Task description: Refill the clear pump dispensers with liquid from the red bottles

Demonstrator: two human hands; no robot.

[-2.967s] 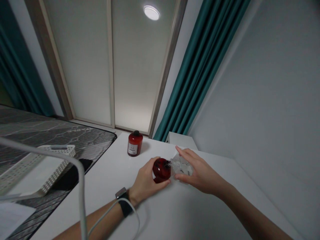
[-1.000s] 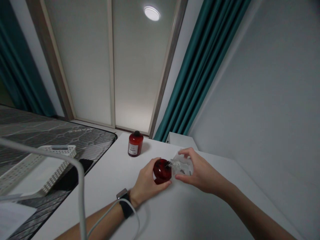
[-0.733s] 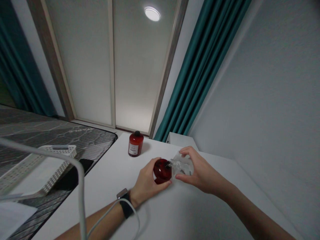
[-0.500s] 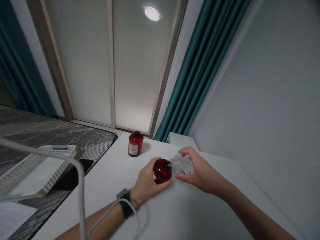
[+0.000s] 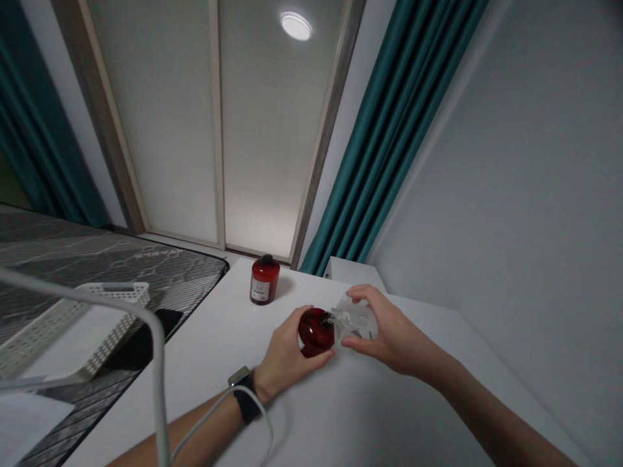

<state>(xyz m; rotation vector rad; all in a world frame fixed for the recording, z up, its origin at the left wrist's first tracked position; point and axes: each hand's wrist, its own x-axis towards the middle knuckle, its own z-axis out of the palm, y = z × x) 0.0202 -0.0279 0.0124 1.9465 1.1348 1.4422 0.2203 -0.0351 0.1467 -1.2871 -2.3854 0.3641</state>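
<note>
Head view: left hand (image 5: 281, 354) grip shut around round red bottle (image 5: 316, 332). Right hand (image 5: 387, 331) grip pinches clear plastic wrap (image 5: 354, 321), wrap touching bottle top. Small red jar (image 5: 265, 279) stands behind on white tabletop (image 5: 195, 370).

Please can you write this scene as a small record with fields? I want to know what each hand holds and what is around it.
Left hand: grips a round dark-red bottle
Right hand: holds clear plastic wrap against the bottle's dark top
Left wrist: black-strap smartwatch
Nearby: upright red bottle with black cap on the white table
Rest: white plastic basket on a dark patterned mat; teal curtain; frosted sliding door
</note>
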